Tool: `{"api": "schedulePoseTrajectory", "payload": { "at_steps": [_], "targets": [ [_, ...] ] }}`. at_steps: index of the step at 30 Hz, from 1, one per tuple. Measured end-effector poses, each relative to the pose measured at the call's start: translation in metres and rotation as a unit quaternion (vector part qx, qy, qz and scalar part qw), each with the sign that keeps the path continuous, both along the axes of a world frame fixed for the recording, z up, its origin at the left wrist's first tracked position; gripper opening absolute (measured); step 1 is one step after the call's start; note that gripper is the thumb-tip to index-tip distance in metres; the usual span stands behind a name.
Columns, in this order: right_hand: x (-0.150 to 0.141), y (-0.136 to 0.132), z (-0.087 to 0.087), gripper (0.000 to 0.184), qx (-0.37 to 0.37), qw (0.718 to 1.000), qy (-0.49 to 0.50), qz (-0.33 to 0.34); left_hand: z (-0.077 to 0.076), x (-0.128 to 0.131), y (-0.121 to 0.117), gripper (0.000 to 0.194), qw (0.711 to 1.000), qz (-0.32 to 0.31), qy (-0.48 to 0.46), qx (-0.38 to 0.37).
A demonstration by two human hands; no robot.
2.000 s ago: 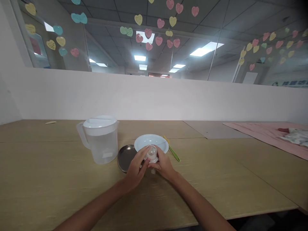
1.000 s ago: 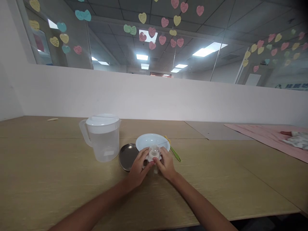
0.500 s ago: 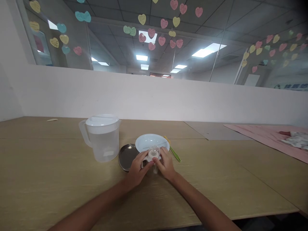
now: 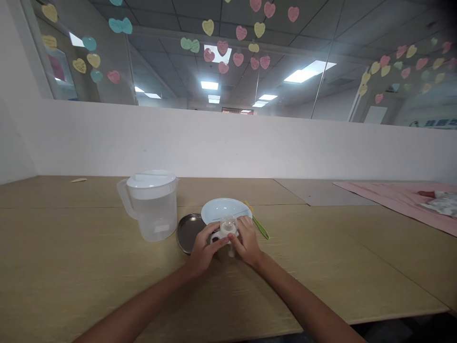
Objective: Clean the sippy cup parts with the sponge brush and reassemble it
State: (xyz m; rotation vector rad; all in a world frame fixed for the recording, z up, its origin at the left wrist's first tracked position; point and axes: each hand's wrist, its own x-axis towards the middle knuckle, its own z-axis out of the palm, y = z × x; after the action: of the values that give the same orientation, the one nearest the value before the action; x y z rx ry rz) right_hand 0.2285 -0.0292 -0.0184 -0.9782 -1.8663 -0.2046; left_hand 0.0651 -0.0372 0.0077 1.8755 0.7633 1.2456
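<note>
Between my two hands is a baby bottle (image 4: 228,226) with a white collar, side handles and a clear dome cap. My left hand (image 4: 203,247) is closed on its left handle, thumb lying across the front. From the other side my right hand (image 4: 247,242) grips the collar area with its fingers wrapped round. Much of the bottle's body is hidden behind the thumbs. Just beyond stands a white basin (image 4: 223,206), and a round metal tray (image 4: 186,233) lies beside my left hand. A brush with a green handle (image 4: 262,228) rests right of the basin.
A lidded clear pitcher (image 4: 157,214) holding liquid stands to the left. Far left on the table (image 4: 89,257) lies a small flat pale piece (image 4: 79,180). A pink cloth (image 4: 389,197) with a patterned item on it spreads at the right. A white wall (image 4: 214,143) bounds the back.
My left hand's fingers have shifted slightly around the handle, which shows more. Both hands stay on the bottle. The view has moved slightly.
</note>
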Motion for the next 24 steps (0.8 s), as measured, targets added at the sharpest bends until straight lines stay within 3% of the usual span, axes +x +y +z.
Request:
{"api": "schedulePoseTrajectory", "payload": {
  "at_steps": [11, 15, 18, 24],
  "targets": [
    [0.000, 0.003, 0.001, 0.035, 0.004, 1.000, 0.006, -0.006, -0.001, -0.004, -0.002, 0.037, 0.999, 0.007, 0.045, 0.019],
    [0.003, 0.004, 0.004, 0.047, -0.012, 0.999, 0.021, 0.028, -0.005, -0.009, -0.002, 0.051, 0.995, -0.017, 0.081, 0.056],
    [0.008, 0.004, 0.006, 0.052, -0.007, 0.997, 0.065, 0.050, -0.010, -0.012, -0.001, 0.064, 0.994, 0.007, 0.070, 0.079],
    [0.014, 0.007, 0.007, 0.042, 0.003, 0.991, 0.130, 0.037, -0.015, -0.012, 0.001, 0.067, 0.990, 0.052, 0.060, 0.113]
  ]
}}
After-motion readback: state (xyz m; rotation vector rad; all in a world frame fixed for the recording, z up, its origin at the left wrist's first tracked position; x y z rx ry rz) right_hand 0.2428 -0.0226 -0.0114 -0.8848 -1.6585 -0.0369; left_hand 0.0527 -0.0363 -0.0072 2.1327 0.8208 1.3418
